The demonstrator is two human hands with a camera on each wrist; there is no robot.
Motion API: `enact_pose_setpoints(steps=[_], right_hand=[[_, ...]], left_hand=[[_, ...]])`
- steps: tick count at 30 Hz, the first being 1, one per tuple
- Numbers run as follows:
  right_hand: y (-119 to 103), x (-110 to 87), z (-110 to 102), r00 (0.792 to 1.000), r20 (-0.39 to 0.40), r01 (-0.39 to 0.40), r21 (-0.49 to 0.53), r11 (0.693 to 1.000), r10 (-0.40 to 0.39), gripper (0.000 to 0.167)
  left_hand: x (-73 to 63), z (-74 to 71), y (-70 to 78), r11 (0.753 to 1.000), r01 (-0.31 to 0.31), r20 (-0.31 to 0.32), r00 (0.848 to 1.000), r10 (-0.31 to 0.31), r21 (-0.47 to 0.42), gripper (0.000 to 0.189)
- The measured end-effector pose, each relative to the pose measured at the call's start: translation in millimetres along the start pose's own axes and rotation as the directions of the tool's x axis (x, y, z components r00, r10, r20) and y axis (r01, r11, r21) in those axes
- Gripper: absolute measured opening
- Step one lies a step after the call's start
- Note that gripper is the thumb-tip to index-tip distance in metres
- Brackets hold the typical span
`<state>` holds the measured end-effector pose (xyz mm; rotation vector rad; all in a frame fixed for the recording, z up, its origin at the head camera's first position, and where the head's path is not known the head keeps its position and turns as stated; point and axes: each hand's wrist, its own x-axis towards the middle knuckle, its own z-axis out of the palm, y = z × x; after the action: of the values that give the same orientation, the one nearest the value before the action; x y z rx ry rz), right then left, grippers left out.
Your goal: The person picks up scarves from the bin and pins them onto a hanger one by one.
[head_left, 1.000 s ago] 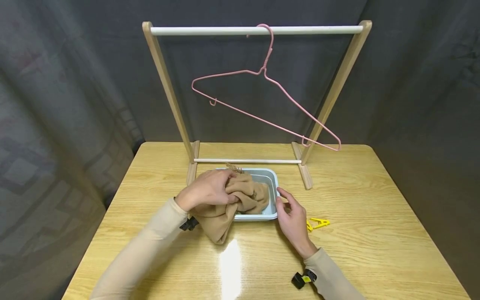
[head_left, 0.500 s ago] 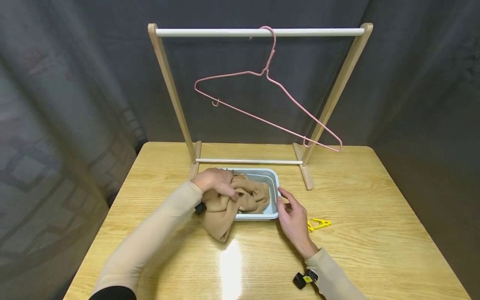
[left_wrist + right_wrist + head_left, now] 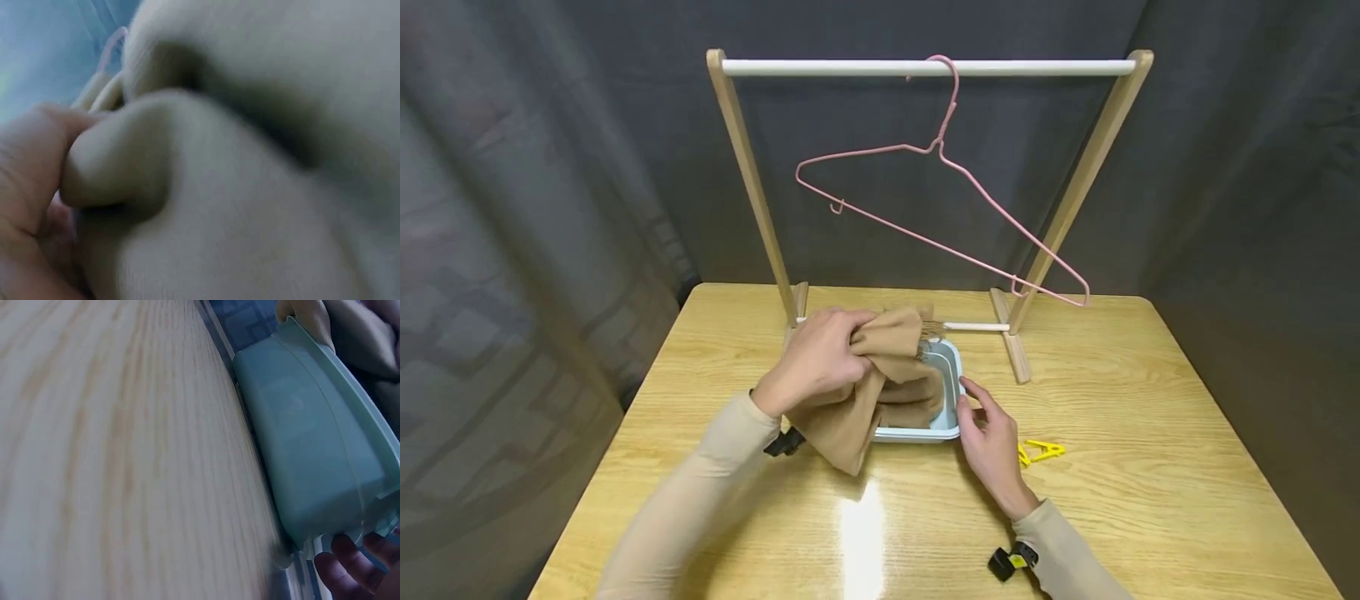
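Note:
In the head view my left hand (image 3: 823, 354) grips a bunched tan scarf (image 3: 842, 425) with a fringed end. Part of it is lifted above the pale blue basin (image 3: 917, 436), part lies inside, and a corner hangs over the front left rim. Folds of the scarf (image 3: 206, 206) fill the left wrist view, blurred, with my thumb and fingers at their edge. My right hand (image 3: 992, 446) touches the basin's right side with loosely bent fingers. From the right wrist, its fingertips (image 3: 350, 553) show against the outer wall near the rim.
Behind the basin stands a wooden rack with a white top bar (image 3: 820, 68) and a low crossbar (image 3: 976, 327). A pink hanger (image 3: 917, 237) hangs tilted from the top bar. Yellow clothespins (image 3: 1045, 450) lie right of my right hand on the wooden table (image 3: 1150, 433).
My left hand reached deeper into the scarf at the basin, then rose, lifting a bunch with its fringe higher. My right hand has stayed at the basin's side.

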<state>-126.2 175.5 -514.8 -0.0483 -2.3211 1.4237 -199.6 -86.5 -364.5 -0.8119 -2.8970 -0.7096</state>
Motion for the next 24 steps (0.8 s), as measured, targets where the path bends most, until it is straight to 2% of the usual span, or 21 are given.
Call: enact_pose_setpoints(steps=[1, 2, 3, 8, 9, 10, 13, 15, 17, 20, 24], right_hand=[[-0.1, 0.3, -0.3, 1.0, -0.003, 0.002, 0.0, 1.0, -0.002, 0.032], [-0.3, 0.7, -0.6, 1.0, -0.006, 0.005, 0.0, 1.0, -0.005, 0.032], [-0.6, 1.0, -0.8, 1.0, -0.008, 0.009, 0.001, 1.0, -0.009, 0.032], [-0.8, 1.1, -1.5, 1.0, -0.007, 0.011, 0.006, 1.0, -0.011, 0.032], [-0.3, 0.6, -1.3, 1.0, -0.004, 0.009, 0.004, 1.0, -0.009, 0.032], [0.1, 0.0, -1.1, 1.0, -0.001, 0.007, 0.0, 1.0, -0.007, 0.032], [1.1, -1.8, -0.3, 1.0, 0.005, 0.004, -0.012, 1.0, -0.004, 0.031], [0.7, -2.5, 0.1, 1.0, 0.007, 0.001, -0.014, 1.0, -0.001, 0.031], [-0.3, -2.8, 0.2, 1.0, 0.006, 0.0, -0.009, 1.0, 0.0, 0.031], [-1.3, -2.6, 0.3, 1.0, 0.003, 0.0, -0.002, 1.0, 0.0, 0.032], [-1.9, -2.2, 0.0, 1.0, 0.002, 0.006, 0.005, 1.0, -0.006, 0.032]], left_hand=[[-4.7, 1.8, 2.2, 1.0, -0.013, -0.011, 1.0, 0.013, -0.002, 0.055], [-8.9, 4.9, 3.5, 1.0, -0.023, -0.001, 1.0, 0.023, 0.0, 0.063], [-12.1, 9.6, 4.1, 0.999, -0.032, 0.02, 0.999, 0.032, 0.015, 0.063], [-21.5, 28.9, -1.0, 0.99, -0.082, 0.166, 0.984, 0.063, 0.113, 0.042], [-22.9, 29.2, -1.9, 0.989, -0.084, 0.178, 0.982, 0.062, 0.119, 0.043], [-24.6, 27.5, -2.7, 0.99, -0.081, 0.19, 0.98, 0.059, 0.113, 0.051], [-27.2, 19.6, -3.4, 0.997, -0.068, 0.204, 0.977, 0.057, 0.048, 0.065], [-27.4, 14.9, -3.1, 0.997, -0.07, 0.189, 0.979, 0.071, -0.012, 0.066], [-26.4, 13.1, -3.5, 0.994, -0.097, 0.162, 0.981, 0.104, -0.051, 0.057], [-25.4, 13.7, -5.0, 0.99, -0.134, 0.146, 0.98, 0.138, -0.038, 0.046], [-25.2, 15.7, -7.0, 0.981, -0.179, 0.218, 0.963, 0.159, 0.074, 0.045]])
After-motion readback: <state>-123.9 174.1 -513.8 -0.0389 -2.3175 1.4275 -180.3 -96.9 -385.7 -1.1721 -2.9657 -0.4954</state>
